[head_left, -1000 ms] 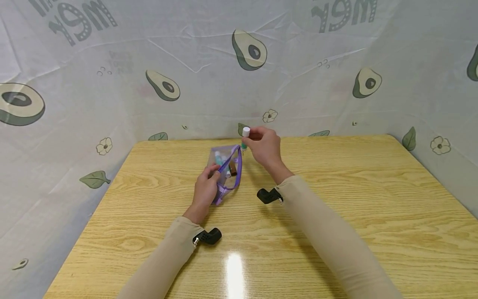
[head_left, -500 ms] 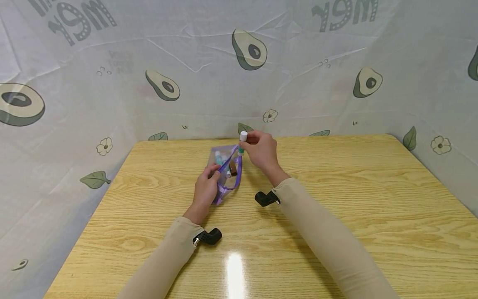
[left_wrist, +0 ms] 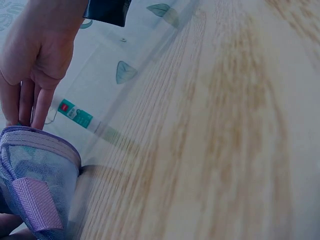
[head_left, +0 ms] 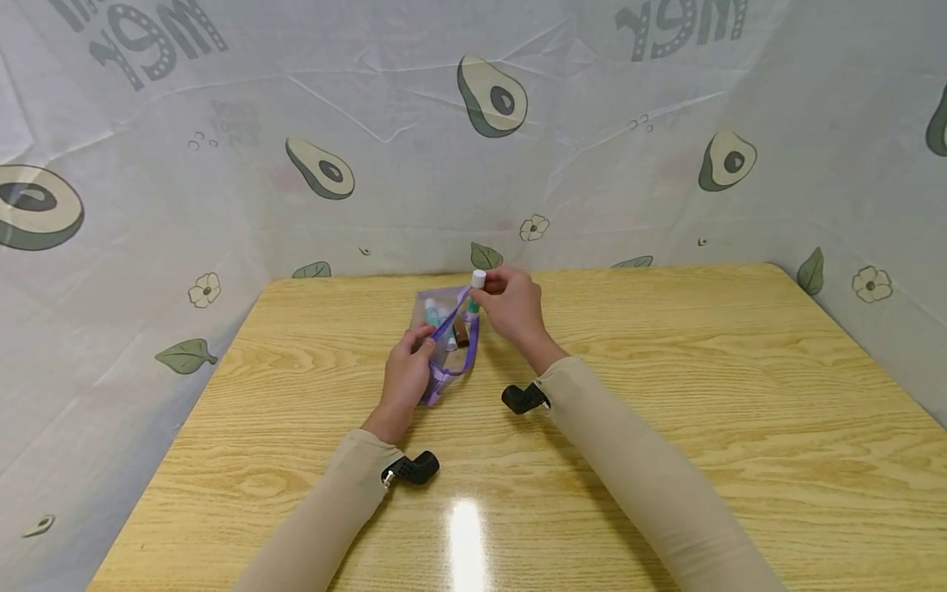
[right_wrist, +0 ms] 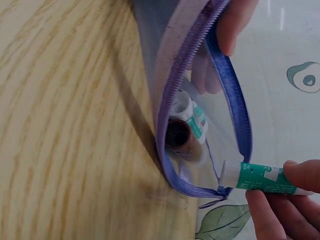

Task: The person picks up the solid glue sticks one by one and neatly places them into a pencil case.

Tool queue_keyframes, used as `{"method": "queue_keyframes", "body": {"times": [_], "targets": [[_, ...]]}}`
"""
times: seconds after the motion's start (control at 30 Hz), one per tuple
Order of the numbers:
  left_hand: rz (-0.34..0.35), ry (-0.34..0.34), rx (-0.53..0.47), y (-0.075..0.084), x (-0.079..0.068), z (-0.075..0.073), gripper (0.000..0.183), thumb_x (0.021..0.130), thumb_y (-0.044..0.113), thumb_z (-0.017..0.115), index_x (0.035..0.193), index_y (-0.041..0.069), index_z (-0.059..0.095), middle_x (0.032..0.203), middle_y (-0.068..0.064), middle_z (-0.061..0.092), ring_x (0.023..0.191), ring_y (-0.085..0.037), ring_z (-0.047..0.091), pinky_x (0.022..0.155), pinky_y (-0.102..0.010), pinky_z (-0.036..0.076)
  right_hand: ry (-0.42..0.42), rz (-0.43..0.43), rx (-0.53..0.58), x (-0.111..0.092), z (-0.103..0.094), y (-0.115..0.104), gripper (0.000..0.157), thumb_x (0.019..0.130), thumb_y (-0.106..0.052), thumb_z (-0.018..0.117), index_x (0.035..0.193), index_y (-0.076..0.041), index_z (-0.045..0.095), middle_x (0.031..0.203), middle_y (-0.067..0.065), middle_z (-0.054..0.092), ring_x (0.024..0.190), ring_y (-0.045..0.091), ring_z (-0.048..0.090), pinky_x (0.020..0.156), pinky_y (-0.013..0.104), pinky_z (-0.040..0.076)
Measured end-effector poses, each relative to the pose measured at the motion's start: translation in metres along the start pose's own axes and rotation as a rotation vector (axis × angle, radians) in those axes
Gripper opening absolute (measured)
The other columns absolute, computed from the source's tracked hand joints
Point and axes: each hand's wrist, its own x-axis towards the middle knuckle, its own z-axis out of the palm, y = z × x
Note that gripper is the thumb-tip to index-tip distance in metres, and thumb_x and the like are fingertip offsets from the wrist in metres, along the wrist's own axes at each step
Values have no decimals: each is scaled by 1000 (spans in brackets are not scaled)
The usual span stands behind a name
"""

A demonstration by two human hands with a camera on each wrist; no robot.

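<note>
My left hand [head_left: 407,374] grips the side of a see-through mesh pouch [head_left: 471,349] with purple zip edging, its mouth gaping to the right. Between the thumb and fingers of my right hand [head_left: 518,304] is a glue stick [right_wrist: 265,178] with a green label and white ends. Its white end points down at the far corner of the pouch's mouth, overlapping the edging in the right wrist view. Inside the pouch lie other green-and-white glue sticks [head_left: 432,313] and a brown cylinder [head_left: 461,333], whose dark round end shows in the right wrist view.
A wood-grain table [head_left: 703,395] lies under both arms. Behind it hangs a pale cloth [head_left: 414,189] printed with avocados and leaves. Black wrist cameras sit on the left sleeve [head_left: 333,510] and the right sleeve [head_left: 636,452]. A small zip pull [right_wrist: 212,202] hangs at the pouch's corner.
My right hand has moved down and slightly left with the glue stick, bringing it from above the pouch's far corner to its edging. My left hand and the pouch have stayed in place.
</note>
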Motion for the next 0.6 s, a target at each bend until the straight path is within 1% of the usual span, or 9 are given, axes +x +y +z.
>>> {"method": "queue_keyframes", "body": {"times": [0.1, 0.4, 0.6], "targets": [[3, -4, -7, 0, 1, 0, 39, 112, 27, 48, 147, 14, 61, 167, -5, 46, 144, -32, 49, 120, -51, 41, -10, 10, -2, -1, 2, 2, 31, 97, -16, 78, 125, -2, 73, 114, 16, 79, 107, 30, 75, 93, 44, 63], [10, -5, -2, 0, 2, -1, 39, 112, 26, 48, 147, 14, 61, 168, -5, 45, 152, -32, 44, 124, -53, 38, -35, 19, -34, -3, 8, 6, 32, 97, -15, 78, 126, -3, 72, 116, 16, 78, 107, 30, 74, 92, 42, 63], [11, -10, 7, -1, 1, -1, 39, 112, 26, 48, 147, 14, 60, 170, -5, 42, 160, -33, 35, 129, -54, 32, -39, 20, -63, -5, 11, 10, 31, 97, -19, 78, 123, -3, 73, 114, 15, 78, 106, 29, 75, 90, 42, 64]]}}
